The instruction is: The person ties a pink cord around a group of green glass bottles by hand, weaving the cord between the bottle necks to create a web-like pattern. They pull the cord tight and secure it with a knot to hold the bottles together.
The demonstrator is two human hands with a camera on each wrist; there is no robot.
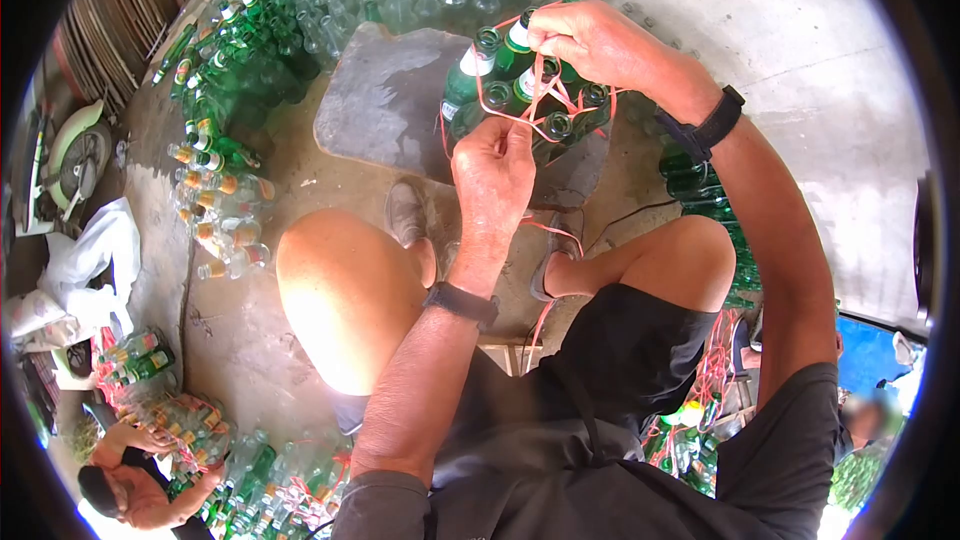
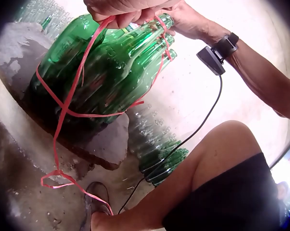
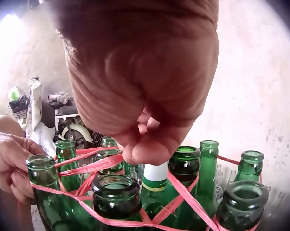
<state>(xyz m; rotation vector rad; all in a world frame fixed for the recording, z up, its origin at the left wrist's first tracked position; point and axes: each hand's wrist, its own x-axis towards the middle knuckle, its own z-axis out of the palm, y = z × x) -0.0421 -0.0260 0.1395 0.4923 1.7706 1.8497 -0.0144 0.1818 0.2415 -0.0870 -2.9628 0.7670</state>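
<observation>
A tight cluster of upright green glass bottles (image 1: 462,90) stands on a grey stone slab (image 1: 372,110) between my feet. Pink plastic string (image 2: 80,67) runs round the bottles' bodies and crisscrosses between their necks. My left hand (image 1: 495,175), on the near side, pinches the string beside the bottle mouths; a length trails from it to the floor by my shoe. Over the far necks, my right hand (image 1: 600,40) has its fingers curled on a strand. In the right wrist view those fingertips (image 3: 152,153) sit just above a white-labelled neck, with a taut string (image 3: 94,166) leading to them.
Many clear bottles (image 1: 400,5) stand behind the slab, and green ones (image 1: 265,80) are massed to the left. More green bottles (image 1: 690,180) lie by the right wall. Another person (image 1: 150,485) handles bottles at lower left. A black cable (image 2: 202,120) hangs from my right wrist.
</observation>
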